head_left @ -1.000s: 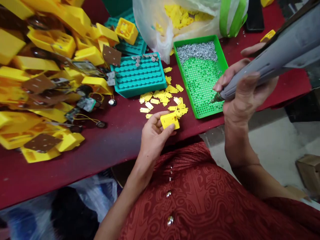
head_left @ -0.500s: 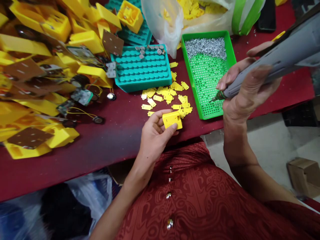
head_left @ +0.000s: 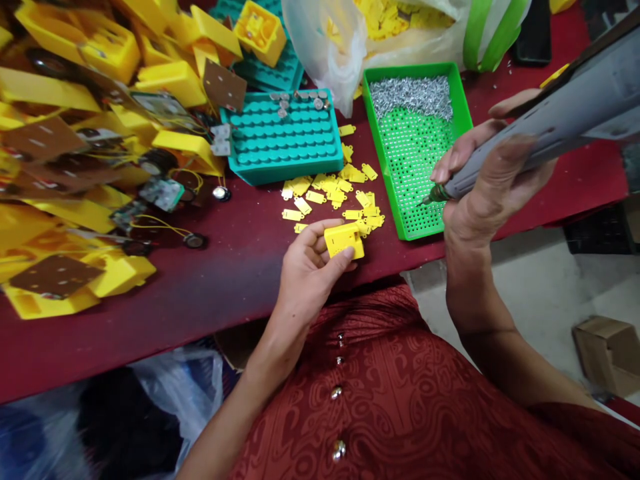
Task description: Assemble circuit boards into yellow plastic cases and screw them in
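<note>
Between the thumb and fingers of my left hand [head_left: 313,260] is a small yellow plastic housing [head_left: 343,241], held above the table's front edge. My right hand [head_left: 493,173] is wrapped round a grey electric screwdriver [head_left: 537,137], which slants down to the left. Its tip is over the lower part of a green tray [head_left: 399,213], where screws stand in rows of holes; whether it touches one I cannot tell. Loose silver screws [head_left: 413,97] are heaped at the tray's far end. Small yellow plastic tabs [head_left: 353,175] lie scattered just beyond my left hand.
A teal ridged tray [head_left: 285,140] with several small round metal parts stands behind the tabs. Yellow housings [head_left: 175,83] with wires and boards are piled at the left. A plastic bag [head_left: 330,50] of yellow parts and a black phone [head_left: 534,37] lie at the back.
Almost nothing differs. The screwdriver and my right hand have shifted very slightly left, with the tip still over the green tray. My left hand keeps its hold on the yellow housing.
</note>
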Demonstrator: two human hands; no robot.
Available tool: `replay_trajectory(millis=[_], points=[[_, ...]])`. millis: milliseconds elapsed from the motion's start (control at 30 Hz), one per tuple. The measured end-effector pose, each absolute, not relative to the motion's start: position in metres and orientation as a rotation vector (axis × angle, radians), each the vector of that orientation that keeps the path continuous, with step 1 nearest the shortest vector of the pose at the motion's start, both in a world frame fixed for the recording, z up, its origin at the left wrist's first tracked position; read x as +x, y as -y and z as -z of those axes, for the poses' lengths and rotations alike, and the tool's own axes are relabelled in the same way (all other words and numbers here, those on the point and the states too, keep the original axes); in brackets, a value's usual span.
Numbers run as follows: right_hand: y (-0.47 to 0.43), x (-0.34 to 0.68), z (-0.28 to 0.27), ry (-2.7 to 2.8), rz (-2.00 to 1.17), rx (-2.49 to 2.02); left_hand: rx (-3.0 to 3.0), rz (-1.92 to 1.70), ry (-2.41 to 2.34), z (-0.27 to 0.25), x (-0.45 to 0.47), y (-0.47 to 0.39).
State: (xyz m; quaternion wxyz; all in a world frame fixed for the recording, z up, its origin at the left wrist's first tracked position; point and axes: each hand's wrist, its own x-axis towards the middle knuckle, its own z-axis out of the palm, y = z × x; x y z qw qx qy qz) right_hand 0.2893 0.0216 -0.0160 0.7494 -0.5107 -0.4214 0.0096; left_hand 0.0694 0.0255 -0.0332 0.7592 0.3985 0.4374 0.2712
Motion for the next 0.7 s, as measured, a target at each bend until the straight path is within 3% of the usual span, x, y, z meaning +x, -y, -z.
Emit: replay_trajectory(millis=[233,400,700], points=[[-0.019,0.287,0.013,0.917,0.025,-1.256,0.877,-0.594,-0.94,0.035,0.068,-0.026],[-0.02,0.289,0.013,0.939,0.055,-1.087,0.843,-0.578,-0.926,0.032,0.066,-0.025],[-0.006,0.271,-0.007,0.867,-0.135,-0.932,0.816,-0.551,-0.944,0.023,0.066,-0.022]])
